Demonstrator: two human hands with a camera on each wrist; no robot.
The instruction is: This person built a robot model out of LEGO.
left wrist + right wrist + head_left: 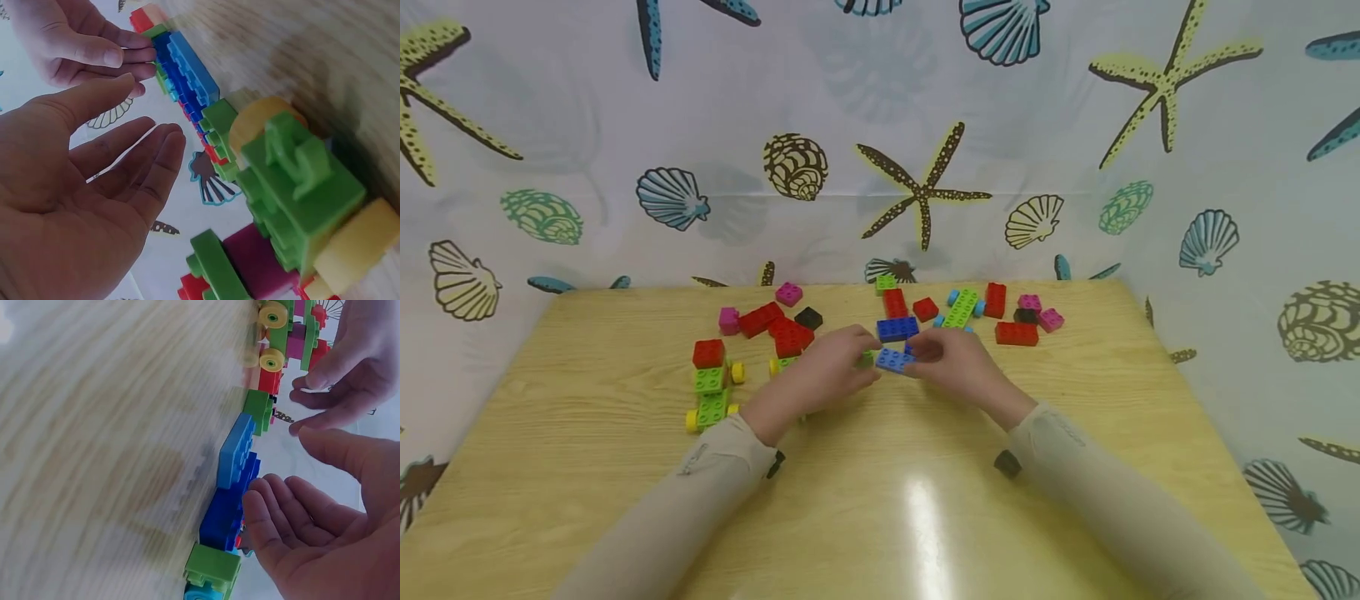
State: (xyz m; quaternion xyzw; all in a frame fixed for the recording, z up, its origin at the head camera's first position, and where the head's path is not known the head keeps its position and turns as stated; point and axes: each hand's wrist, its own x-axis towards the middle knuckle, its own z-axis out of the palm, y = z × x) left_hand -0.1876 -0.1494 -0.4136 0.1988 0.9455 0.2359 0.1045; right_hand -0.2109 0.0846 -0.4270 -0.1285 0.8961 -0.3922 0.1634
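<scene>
My left hand [829, 368] hovers over the middle of the table with nothing in it; in the left wrist view its fingers [164, 165] are spread and relaxed. Close to its fingertips is a green brick [257, 411]. A lighter blue brick [892, 361] lies between the two hands. My right hand [958, 365] is beside it, fingers loosely bent and holding nothing in the right wrist view. Dark blue bricks [220, 515] sit just beyond those fingertips; whether they touch is unclear. A green vehicle with yellow wheels [300, 187] stands near my left hand, partly hidden in the head view.
On the left stands another green vehicle [711, 404] with yellow wheels and a red brick [708, 354] on top. Red bricks [792, 337] lie behind my left hand. Farther right are a green, blue-wheeled base [961, 310], a red brick [1017, 334] and pink bricks [1051, 319].
</scene>
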